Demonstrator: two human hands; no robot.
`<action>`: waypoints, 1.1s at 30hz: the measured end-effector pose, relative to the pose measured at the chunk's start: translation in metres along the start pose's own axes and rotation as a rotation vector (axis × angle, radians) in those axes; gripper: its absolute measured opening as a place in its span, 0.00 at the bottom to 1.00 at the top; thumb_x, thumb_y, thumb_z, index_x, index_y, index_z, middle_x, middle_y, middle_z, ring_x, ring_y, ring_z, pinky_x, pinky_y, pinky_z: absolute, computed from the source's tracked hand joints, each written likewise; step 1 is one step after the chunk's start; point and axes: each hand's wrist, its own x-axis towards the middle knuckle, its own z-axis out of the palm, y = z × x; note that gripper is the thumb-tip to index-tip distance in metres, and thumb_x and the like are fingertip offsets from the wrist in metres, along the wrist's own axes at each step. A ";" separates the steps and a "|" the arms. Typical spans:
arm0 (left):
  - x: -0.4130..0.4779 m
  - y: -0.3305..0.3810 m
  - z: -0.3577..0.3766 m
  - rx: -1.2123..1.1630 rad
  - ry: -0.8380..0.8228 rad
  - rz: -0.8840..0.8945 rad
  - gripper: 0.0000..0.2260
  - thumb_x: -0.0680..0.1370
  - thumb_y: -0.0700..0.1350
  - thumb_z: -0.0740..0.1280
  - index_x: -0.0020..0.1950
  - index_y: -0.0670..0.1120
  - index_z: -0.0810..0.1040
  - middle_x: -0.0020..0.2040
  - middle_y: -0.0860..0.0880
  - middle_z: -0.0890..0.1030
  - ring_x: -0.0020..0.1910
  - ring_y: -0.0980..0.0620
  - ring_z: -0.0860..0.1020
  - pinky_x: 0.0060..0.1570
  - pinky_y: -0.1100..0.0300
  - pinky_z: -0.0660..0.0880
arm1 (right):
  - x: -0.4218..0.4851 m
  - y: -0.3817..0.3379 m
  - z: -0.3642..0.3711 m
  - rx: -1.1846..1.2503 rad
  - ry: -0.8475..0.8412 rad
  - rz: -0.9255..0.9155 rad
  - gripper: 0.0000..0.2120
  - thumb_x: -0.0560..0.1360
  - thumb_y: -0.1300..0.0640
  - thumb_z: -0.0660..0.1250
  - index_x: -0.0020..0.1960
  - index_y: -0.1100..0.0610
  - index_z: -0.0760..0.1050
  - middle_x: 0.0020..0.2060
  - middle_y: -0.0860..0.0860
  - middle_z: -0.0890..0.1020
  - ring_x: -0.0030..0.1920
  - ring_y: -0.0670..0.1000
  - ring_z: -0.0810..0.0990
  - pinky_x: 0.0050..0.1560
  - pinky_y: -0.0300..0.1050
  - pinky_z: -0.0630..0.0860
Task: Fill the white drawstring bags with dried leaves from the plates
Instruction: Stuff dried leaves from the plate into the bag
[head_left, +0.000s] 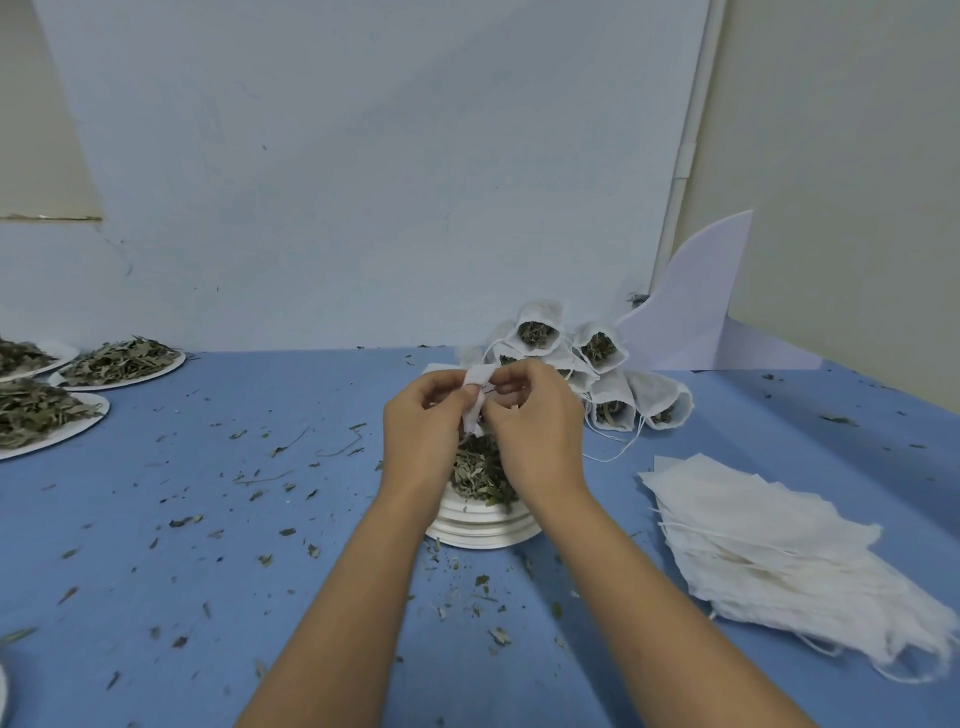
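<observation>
Blue table (182, 545): littered with leaf fragments (498, 635), densest near the front and around the centre. Both bare forearms reach in from the bottom of frame. A sliver of white rim shows at the lower left border, too cropped to identify.

Centre: stack of white plates (483, 532) on the table, with dried leaves (478, 475) heaped on the top one. Directly above it the left hand (421, 421) and right hand (537, 423) meet. Fingers of both are curled, and together they pinch one white drawstring bag (477, 385) by its upper edge. The bag hangs between the hands, its lower end near the top of the heap; cannot tell if they touch, or whether the bag holds any leaves.

Right, at similar depth: empty bags (779, 551) in a flat, fanned pile, strings trailing out.

Behind the hands, toward the right: filled bags (597, 358) in a mound, open mouths facing the camera, green leaf visible inside. Loose strings run onto the table.

Far left: three plates (122, 364) of dried leaves, close together, two cut by the frame.

Back: pale blue-grey wall (363, 156), scuffed. A white board (696, 306) with a curved edge leans in the right corner, beside a white conduit (688, 145) running up the wall.
</observation>
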 end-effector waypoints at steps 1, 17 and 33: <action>0.000 0.000 0.000 -0.008 0.000 -0.008 0.09 0.75 0.35 0.68 0.41 0.49 0.80 0.40 0.46 0.81 0.42 0.49 0.80 0.48 0.54 0.78 | 0.000 0.001 0.000 -0.060 0.022 -0.038 0.11 0.70 0.64 0.70 0.47 0.52 0.72 0.46 0.49 0.78 0.42 0.45 0.76 0.45 0.38 0.74; 0.006 -0.001 -0.009 0.034 0.047 0.019 0.08 0.76 0.39 0.68 0.43 0.53 0.79 0.47 0.46 0.81 0.46 0.49 0.80 0.47 0.55 0.77 | 0.008 0.007 -0.011 -0.035 0.037 -0.027 0.03 0.73 0.59 0.71 0.47 0.54 0.82 0.39 0.45 0.83 0.40 0.41 0.79 0.41 0.30 0.73; 0.005 -0.001 -0.009 0.078 0.061 0.050 0.08 0.76 0.40 0.68 0.42 0.54 0.79 0.43 0.51 0.80 0.44 0.52 0.80 0.48 0.55 0.77 | 0.001 0.005 -0.006 -0.117 -0.037 -0.081 0.02 0.70 0.58 0.70 0.41 0.51 0.78 0.36 0.45 0.81 0.37 0.42 0.77 0.40 0.39 0.76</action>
